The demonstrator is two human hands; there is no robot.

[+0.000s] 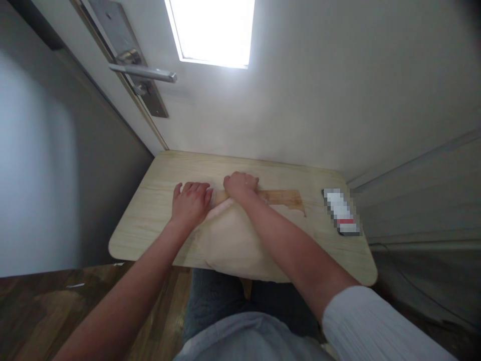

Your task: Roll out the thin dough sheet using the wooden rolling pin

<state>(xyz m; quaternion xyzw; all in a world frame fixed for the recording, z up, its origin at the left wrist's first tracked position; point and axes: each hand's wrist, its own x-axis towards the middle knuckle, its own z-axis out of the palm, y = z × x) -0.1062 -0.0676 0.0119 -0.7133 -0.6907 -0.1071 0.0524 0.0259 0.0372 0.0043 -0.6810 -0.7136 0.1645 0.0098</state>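
Observation:
A large pale beige sheet (240,245) lies over the small wooden table (143,220) and reaches its near edge. Along its far side runs a flat, brown, wood-like strip (281,198), with an uneven edge where the sheet meets it. My left hand (191,200) rests at the left end of the strip, palm down, its fingers a little bent and apart. My right hand (242,184) is closed over the middle of the strip, with my forearm across the sheet. What lies under its fingers is hidden.
A phone (341,213), blurred out, lies at the table's right side. Behind the table stands a white door (293,100) with a metal handle (146,72) and a bright window pane (214,30). My legs (214,301) are under the near edge. A cable (406,281) hangs at the right.

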